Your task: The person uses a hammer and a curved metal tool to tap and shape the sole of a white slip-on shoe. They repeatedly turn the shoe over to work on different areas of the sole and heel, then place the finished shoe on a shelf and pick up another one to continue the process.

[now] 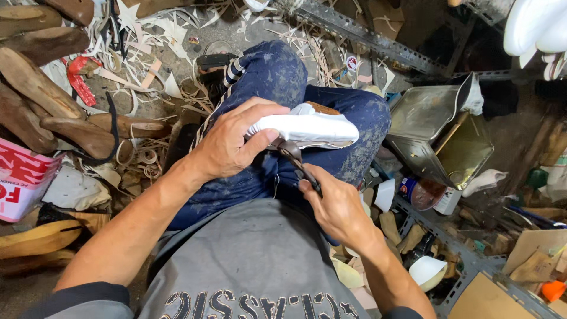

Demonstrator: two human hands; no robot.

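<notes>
The left hand (227,145) is wrapped over the near end of a white shoe upper (307,129), thumb along its near side and fingers curled over the top, closed firmly around it. The right hand (336,207) is fisted around the handle of a dark metal tool, probably lasting pincers (295,158), whose head reaches up to the underside of the shoe just beside the left thumb; whether its head is biting the material cannot be told from here.

The shoe rests on the person's lap, over the knee of the blue, dust-speckled trousers (277,77), toe pointing right. It looks mounted on a brown wooden last, a sliver of which shows at its far edge, so it would likely handle as one stiff, fairly light block, while the white skin itself seems thin, smooth and easily marked or torn at the edge. The best hold looks like the one in use: across the solid body, away from the loose lower margin where the tool works.

To the left lie several bare wooden lasts (35,94) among pale offcut strips. To the right stands an open square metal tin (440,136), and a small round can (420,192) lies nearer.
</notes>
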